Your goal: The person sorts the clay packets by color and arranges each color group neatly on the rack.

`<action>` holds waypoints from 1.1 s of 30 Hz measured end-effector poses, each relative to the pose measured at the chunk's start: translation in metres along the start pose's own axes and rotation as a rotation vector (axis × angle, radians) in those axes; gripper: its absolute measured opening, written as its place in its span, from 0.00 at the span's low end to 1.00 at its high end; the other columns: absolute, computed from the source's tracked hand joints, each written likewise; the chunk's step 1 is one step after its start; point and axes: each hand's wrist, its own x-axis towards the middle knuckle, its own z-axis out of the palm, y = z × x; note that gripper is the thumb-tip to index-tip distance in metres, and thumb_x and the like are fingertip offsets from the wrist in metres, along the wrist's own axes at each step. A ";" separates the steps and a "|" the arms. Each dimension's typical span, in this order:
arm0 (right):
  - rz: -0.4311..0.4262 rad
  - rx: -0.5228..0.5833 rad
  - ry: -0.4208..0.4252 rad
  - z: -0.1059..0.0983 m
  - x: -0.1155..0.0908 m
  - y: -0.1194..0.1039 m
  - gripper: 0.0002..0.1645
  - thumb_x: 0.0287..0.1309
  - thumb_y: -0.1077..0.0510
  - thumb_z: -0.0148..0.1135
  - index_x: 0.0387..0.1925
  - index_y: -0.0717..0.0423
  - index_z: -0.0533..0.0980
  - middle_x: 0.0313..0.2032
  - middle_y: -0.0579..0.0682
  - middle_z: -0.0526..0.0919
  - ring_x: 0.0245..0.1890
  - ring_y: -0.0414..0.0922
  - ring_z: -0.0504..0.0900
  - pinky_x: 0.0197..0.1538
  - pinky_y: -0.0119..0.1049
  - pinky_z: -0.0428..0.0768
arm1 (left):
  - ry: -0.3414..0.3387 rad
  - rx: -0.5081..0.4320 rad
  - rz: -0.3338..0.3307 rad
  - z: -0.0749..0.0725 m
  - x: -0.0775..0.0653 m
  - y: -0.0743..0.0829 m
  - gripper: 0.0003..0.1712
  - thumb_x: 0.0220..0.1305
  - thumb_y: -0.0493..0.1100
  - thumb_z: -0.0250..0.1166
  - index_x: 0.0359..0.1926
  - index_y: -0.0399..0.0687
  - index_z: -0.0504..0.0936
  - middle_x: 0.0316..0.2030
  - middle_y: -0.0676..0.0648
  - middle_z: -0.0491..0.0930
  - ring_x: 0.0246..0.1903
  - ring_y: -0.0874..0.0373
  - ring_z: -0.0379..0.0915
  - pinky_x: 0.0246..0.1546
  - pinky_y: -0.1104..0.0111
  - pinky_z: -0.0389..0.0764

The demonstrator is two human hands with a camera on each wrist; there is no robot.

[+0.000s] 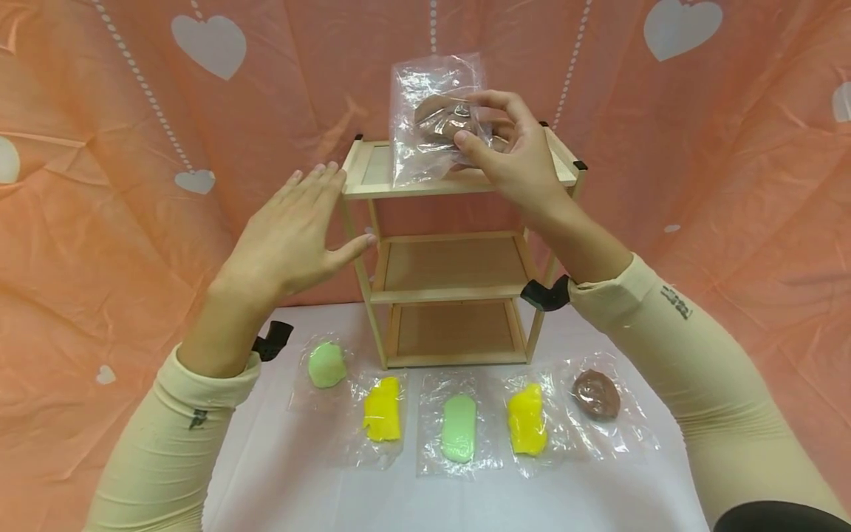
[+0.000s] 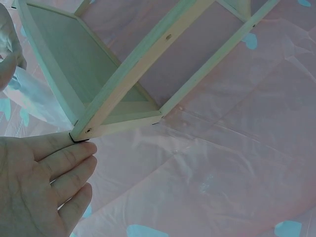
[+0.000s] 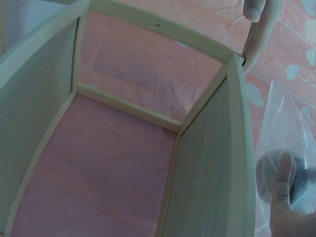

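My right hand (image 1: 521,151) pinches a clear plastic bag (image 1: 414,159) with a brown lump of what looks like clay (image 1: 435,118) inside, over the top shelf of a small three-tier wooden rack (image 1: 459,264). Thumb and fingers press on the lump through the plastic, as the right wrist view also shows. At the rack's front left top corner, my left hand (image 1: 286,240) has its fingers straight, fingertips right at the wood. In the left wrist view, that palm (image 2: 29,182) faces the camera with nothing in it.
Several bagged lumps lie on the white cloth (image 1: 319,488) before the rack: a round green one (image 1: 326,365), a yellow one (image 1: 383,410), an oblong green one (image 1: 459,428), another yellow one (image 1: 527,420) and a brown one (image 1: 596,395). A pink heart-patterned curtain (image 1: 299,89) hangs behind.
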 end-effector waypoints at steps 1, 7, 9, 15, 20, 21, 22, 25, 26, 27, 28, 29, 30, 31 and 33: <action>0.001 0.017 -0.004 0.003 0.002 0.000 0.27 0.68 0.66 0.69 0.66 0.55 0.75 0.57 0.56 0.75 0.51 0.47 0.82 0.51 0.33 0.89 | 0.002 -0.001 0.000 0.000 0.000 0.000 0.58 0.77 0.69 0.56 0.85 0.31 0.46 0.85 0.34 0.48 0.85 0.40 0.41 0.86 0.55 0.37; 0.052 0.096 -0.018 0.017 0.009 0.000 0.28 0.68 0.71 0.67 0.67 0.60 0.73 0.52 0.58 0.77 0.45 0.48 0.84 0.48 0.39 0.92 | 0.004 -0.004 0.002 0.000 0.000 0.000 0.58 0.77 0.69 0.56 0.85 0.32 0.46 0.85 0.34 0.48 0.85 0.41 0.41 0.86 0.54 0.37; 0.087 0.095 -0.015 0.022 0.011 -0.001 0.28 0.68 0.71 0.67 0.66 0.60 0.72 0.52 0.57 0.77 0.46 0.48 0.84 0.48 0.40 0.92 | 0.002 -0.003 0.001 0.000 0.000 0.000 0.57 0.77 0.69 0.56 0.85 0.32 0.46 0.85 0.34 0.47 0.85 0.41 0.41 0.86 0.54 0.37; 0.113 -0.017 -0.028 0.033 0.016 0.004 0.30 0.69 0.68 0.68 0.69 0.61 0.72 0.52 0.55 0.77 0.47 0.46 0.83 0.48 0.38 0.92 | 0.004 0.007 0.001 0.000 0.000 -0.001 0.57 0.77 0.68 0.57 0.85 0.32 0.47 0.85 0.34 0.47 0.85 0.40 0.41 0.86 0.54 0.38; 0.130 0.021 -0.042 0.040 0.019 0.007 0.29 0.69 0.70 0.67 0.69 0.63 0.71 0.52 0.55 0.77 0.42 0.46 0.85 0.46 0.39 0.92 | 0.015 0.008 0.007 0.000 0.000 -0.001 0.57 0.77 0.68 0.57 0.85 0.32 0.47 0.85 0.34 0.48 0.85 0.40 0.42 0.86 0.54 0.38; 0.135 0.020 -0.043 0.040 0.019 0.007 0.29 0.69 0.70 0.67 0.69 0.63 0.72 0.52 0.55 0.77 0.42 0.45 0.85 0.46 0.38 0.92 | 0.015 0.007 0.007 0.000 0.000 -0.001 0.57 0.77 0.68 0.57 0.85 0.32 0.48 0.84 0.34 0.48 0.85 0.40 0.42 0.86 0.54 0.39; 0.141 0.020 -0.046 0.041 0.019 0.008 0.29 0.69 0.70 0.67 0.69 0.63 0.71 0.52 0.55 0.77 0.42 0.45 0.85 0.46 0.39 0.92 | 0.014 0.007 0.007 0.000 0.000 -0.001 0.57 0.77 0.67 0.57 0.85 0.32 0.48 0.84 0.34 0.48 0.85 0.41 0.42 0.86 0.54 0.39; 0.154 0.017 -0.054 0.043 0.021 0.008 0.30 0.69 0.69 0.66 0.70 0.64 0.71 0.53 0.56 0.77 0.42 0.46 0.85 0.46 0.39 0.92 | 0.007 0.008 0.005 -0.001 0.000 -0.001 0.57 0.77 0.67 0.58 0.85 0.32 0.48 0.84 0.33 0.49 0.85 0.41 0.42 0.86 0.54 0.39; 0.156 -0.003 -0.061 0.043 0.021 0.008 0.30 0.69 0.68 0.67 0.70 0.63 0.70 0.53 0.56 0.78 0.43 0.46 0.85 0.46 0.38 0.92 | 0.005 0.009 0.003 -0.001 0.001 0.000 0.57 0.77 0.67 0.58 0.85 0.32 0.48 0.84 0.33 0.49 0.85 0.41 0.42 0.86 0.54 0.39; 0.161 -0.015 -0.067 0.044 0.022 0.008 0.31 0.70 0.68 0.67 0.70 0.63 0.70 0.54 0.56 0.78 0.43 0.46 0.85 0.47 0.38 0.92 | 0.003 0.010 0.001 -0.001 0.001 0.000 0.57 0.77 0.67 0.58 0.85 0.32 0.48 0.84 0.33 0.49 0.85 0.41 0.42 0.86 0.54 0.39; 0.167 -0.024 -0.075 0.044 0.022 0.008 0.31 0.70 0.67 0.67 0.71 0.63 0.70 0.55 0.57 0.78 0.44 0.47 0.86 0.47 0.38 0.92 | 0.001 0.010 0.000 -0.001 0.001 -0.001 0.57 0.77 0.68 0.58 0.85 0.32 0.47 0.84 0.33 0.49 0.85 0.41 0.41 0.86 0.54 0.38; 0.172 -0.040 -0.083 0.045 0.023 0.008 0.31 0.70 0.67 0.67 0.71 0.63 0.69 0.57 0.58 0.78 0.44 0.48 0.86 0.48 0.38 0.92 | 0.000 0.010 -0.001 -0.001 0.001 -0.001 0.57 0.77 0.67 0.58 0.85 0.32 0.47 0.84 0.33 0.49 0.85 0.41 0.41 0.86 0.54 0.38; 0.180 -0.061 -0.091 0.045 0.024 0.007 0.32 0.71 0.66 0.67 0.72 0.63 0.69 0.58 0.58 0.78 0.46 0.49 0.87 0.49 0.39 0.92 | -0.001 0.010 -0.002 -0.002 0.001 -0.001 0.57 0.77 0.68 0.57 0.85 0.32 0.47 0.84 0.34 0.49 0.85 0.41 0.41 0.86 0.55 0.38; 0.184 -0.101 -0.101 0.045 0.024 0.007 0.33 0.71 0.64 0.68 0.73 0.62 0.69 0.60 0.58 0.78 0.47 0.49 0.86 0.49 0.38 0.92 | -0.002 0.011 -0.003 -0.002 0.001 -0.001 0.57 0.77 0.67 0.57 0.85 0.32 0.47 0.84 0.34 0.48 0.85 0.41 0.41 0.86 0.55 0.38; 0.192 -0.178 -0.123 0.045 0.025 0.006 0.34 0.71 0.62 0.69 0.74 0.61 0.69 0.62 0.59 0.78 0.50 0.49 0.86 0.50 0.37 0.91 | -0.003 0.011 -0.003 -0.002 0.002 -0.001 0.57 0.77 0.67 0.58 0.85 0.32 0.47 0.84 0.34 0.48 0.85 0.41 0.41 0.86 0.55 0.38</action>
